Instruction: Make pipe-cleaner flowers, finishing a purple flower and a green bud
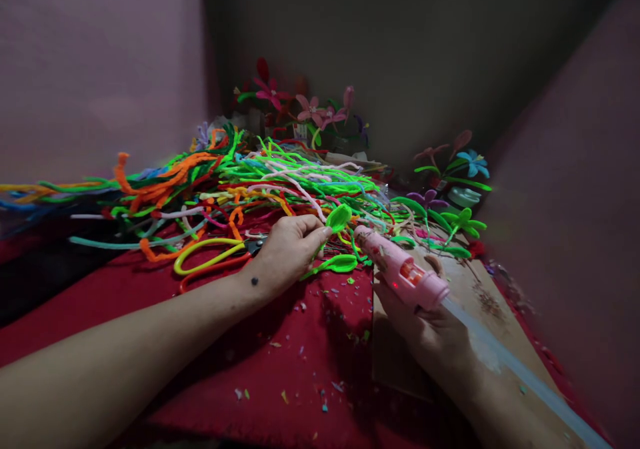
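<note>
Between the thumb and fingers of my left hand (290, 252) is a bright green pipe-cleaner leaf (339, 218), held upright. My right hand (425, 322) is wrapped round a pink glue gun (400, 269) with a small red light lit. A long, pale glue stick (520, 375) trails from its back end. The gun's nozzle points toward the leaf, close to it; whether they touch I cannot tell. Below my left fingers a second green leaf (340, 263) lies on the red cloth (280, 382). Scissors (213, 259) with yellow and red handles rest beside my left wrist.
A large heap of coloured pipe cleaners (300, 175) spreads behind my hands. Finished pipe-cleaner flowers (310, 110) stand at the back, and a blue flower (473, 163) is at the right. Cardboard (400, 362) lies under my right hand. Fuzz scraps litter the cloth.
</note>
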`<state>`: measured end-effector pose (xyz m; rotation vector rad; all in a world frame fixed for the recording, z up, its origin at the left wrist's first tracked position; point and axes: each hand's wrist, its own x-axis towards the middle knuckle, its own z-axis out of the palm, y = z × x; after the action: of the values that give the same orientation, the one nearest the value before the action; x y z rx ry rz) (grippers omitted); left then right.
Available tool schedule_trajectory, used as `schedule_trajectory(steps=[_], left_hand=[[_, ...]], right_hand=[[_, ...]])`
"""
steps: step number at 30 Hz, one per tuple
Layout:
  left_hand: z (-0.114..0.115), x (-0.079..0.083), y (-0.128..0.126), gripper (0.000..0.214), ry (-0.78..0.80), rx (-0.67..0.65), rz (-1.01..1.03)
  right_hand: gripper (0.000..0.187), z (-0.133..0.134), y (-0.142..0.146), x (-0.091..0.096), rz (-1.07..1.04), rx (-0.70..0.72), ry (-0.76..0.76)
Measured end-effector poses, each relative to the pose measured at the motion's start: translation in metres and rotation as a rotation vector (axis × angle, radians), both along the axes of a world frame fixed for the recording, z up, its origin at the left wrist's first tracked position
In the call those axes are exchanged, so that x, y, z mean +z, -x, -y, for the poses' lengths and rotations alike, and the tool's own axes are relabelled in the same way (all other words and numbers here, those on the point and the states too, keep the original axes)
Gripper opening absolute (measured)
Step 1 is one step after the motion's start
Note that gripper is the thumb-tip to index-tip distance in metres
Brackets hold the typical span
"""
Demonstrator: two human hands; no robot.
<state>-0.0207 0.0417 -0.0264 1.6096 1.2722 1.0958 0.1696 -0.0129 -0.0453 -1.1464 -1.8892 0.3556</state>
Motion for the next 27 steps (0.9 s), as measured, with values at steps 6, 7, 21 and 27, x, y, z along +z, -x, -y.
schedule_trajectory(steps=[6, 7, 21, 27], left_hand=[[0.000, -0.005, -0.001, 0.029, -0.127, 0.005, -0.167], [0.001, -0.005, -0.001, 0.029, -0.144, 0.006, -0.186], [0.005, -0.006, -0.002, 0.026, -0.254, 0.016, -0.324], [0.006, -0.004, -0.002, 0.026, -0.261, 0.027, -0.322]], right_hand=[[0.046, 0.002, 0.003, -0.002, -0.160, -0.032, 0.074], [0.047, 0.003, 0.002, -0.003, -0.177, -0.055, 0.091], [0.054, 0.003, -0.003, -0.012, -0.243, -0.130, 0.039], [0.046, 0.006, 0.003, 0.001, -0.105, -0.108, -0.019]])
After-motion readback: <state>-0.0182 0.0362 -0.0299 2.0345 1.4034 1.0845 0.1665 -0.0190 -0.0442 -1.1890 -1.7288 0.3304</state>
